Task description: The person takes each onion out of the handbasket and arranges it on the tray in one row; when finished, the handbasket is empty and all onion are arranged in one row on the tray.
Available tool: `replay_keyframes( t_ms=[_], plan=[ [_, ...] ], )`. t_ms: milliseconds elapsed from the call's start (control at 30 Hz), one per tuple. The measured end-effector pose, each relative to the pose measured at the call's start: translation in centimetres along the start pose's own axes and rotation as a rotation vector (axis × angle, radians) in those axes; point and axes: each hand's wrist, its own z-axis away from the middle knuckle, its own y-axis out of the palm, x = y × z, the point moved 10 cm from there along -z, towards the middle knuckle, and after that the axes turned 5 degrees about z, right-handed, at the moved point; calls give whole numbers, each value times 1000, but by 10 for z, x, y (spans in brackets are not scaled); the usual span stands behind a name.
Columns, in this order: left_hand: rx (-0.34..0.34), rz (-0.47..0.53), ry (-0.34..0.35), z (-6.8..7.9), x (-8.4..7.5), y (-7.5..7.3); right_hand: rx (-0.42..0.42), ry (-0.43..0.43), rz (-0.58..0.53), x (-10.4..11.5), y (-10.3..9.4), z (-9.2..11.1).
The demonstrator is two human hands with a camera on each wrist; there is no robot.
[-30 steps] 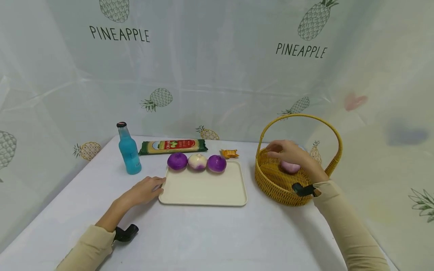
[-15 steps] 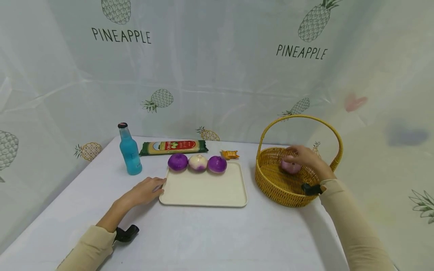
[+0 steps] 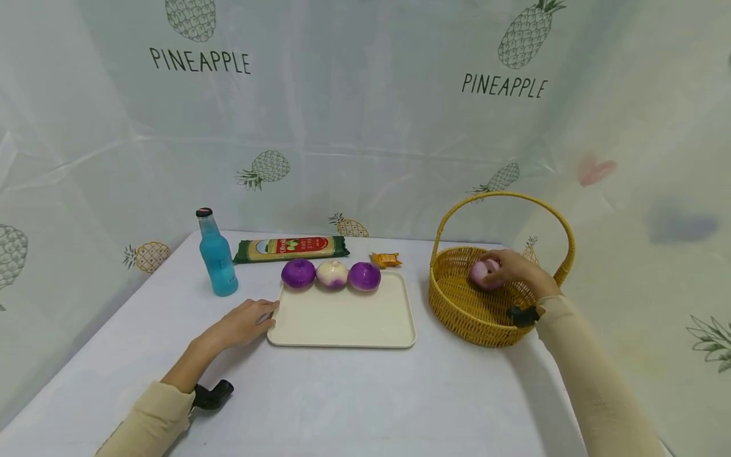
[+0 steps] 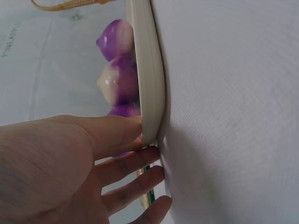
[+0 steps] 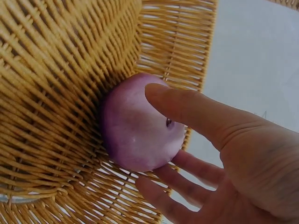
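Note:
In the head view my right hand (image 3: 514, 270) reaches into the yellow wicker basket (image 3: 457, 311) and holds a pale purple onion (image 5: 135, 126). The right wrist view shows the thumb across its upper side and the other fingers behind and below it; the onion lies against the woven wall. My left hand (image 3: 247, 322) rests at the left edge of the cream tray (image 3: 342, 324). In the left wrist view the thumb touches the tray's rim, while the other fingers reach out loosely beside it. A row of glossy purple and white turnips (image 3: 332, 274) sits along the tray's back edge.
A blue bottle (image 3: 219, 257) stands upright left of the tray. Behind the tray lie a green pasta packet (image 3: 291, 248) and a small orange wrapped snack (image 3: 386, 259). The basket's tall handle (image 3: 508, 193) arches above my right hand. A pineapple-printed curtain (image 3: 365, 114) hangs behind the table.
My right hand came from above the basket's back down to the right side of the onion and now holds it. The onion has turned slightly. My left hand and the tray have stayed put.

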Motion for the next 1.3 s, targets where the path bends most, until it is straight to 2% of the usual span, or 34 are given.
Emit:
replay_keyframes(
  t_ms=[267,533,733,933,1000,1167,1300],
  plan=[
    [1,-7,-5,0,2,1,2,15,-10,0,-1,-5],
    [1,0,-12,0,3,1,21,7,122,5,-2,-10],
    [0,6,-15,-1,4,0,56,37,91,4,1,-8],
    [2,6,-17,-2,4,2,64,-56,39,12,6,-8],
    [1,1,-8,-2,3,2,52,-57,13,13,5,-7],
    [0,1,-6,-2,2,1,26,16,-32,9,3,-9],
    [5,-1,-14,-1,2,1,24,53,-27,9,4,-11]
  ],
)
